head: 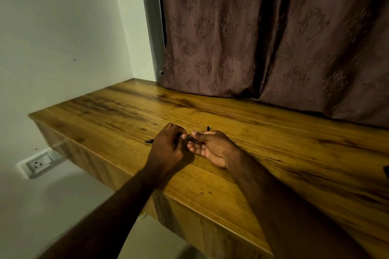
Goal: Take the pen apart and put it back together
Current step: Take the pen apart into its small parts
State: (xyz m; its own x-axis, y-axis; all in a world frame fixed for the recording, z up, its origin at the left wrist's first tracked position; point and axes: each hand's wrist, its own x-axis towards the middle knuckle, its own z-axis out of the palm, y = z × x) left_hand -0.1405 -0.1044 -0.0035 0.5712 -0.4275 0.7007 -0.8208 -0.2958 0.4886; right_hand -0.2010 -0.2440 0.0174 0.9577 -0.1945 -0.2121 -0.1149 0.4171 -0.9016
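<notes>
Near the front edge of the long wood-grain worktop (231, 111), the two hands meet over a slim black pen (192, 139). From the head camera, the left hand (168, 147) is curled knuckles-up, its fingers pinched on the pen's left portion; a tapered black tip (149, 141) pokes out past it on the left, low over the wood. The right hand (212, 147) lies palm-up with its edge on the worktop, thumb and forefinger closed on the pen's right portion. So both hands are clamped on the pen, close together, with a short dark stretch of barrel showing between them.

Just beyond the right hand's fingers, a small black piece (208, 128) stands up — whether it is the pen's far end, a clip or a loose part, the dim light does not let me tell.

As for progress, this looks like twisting or pulling at the middle joint, but I cannot tell whether the halves are coming apart or going back together. No refill or spring lies in view on the wood, so I judge the task to be early — most of it is left.

Behind, a brown embossed curtain (273, 38) hangs down to the far edge; a white wall socket (39, 164) sits low on the left.
</notes>
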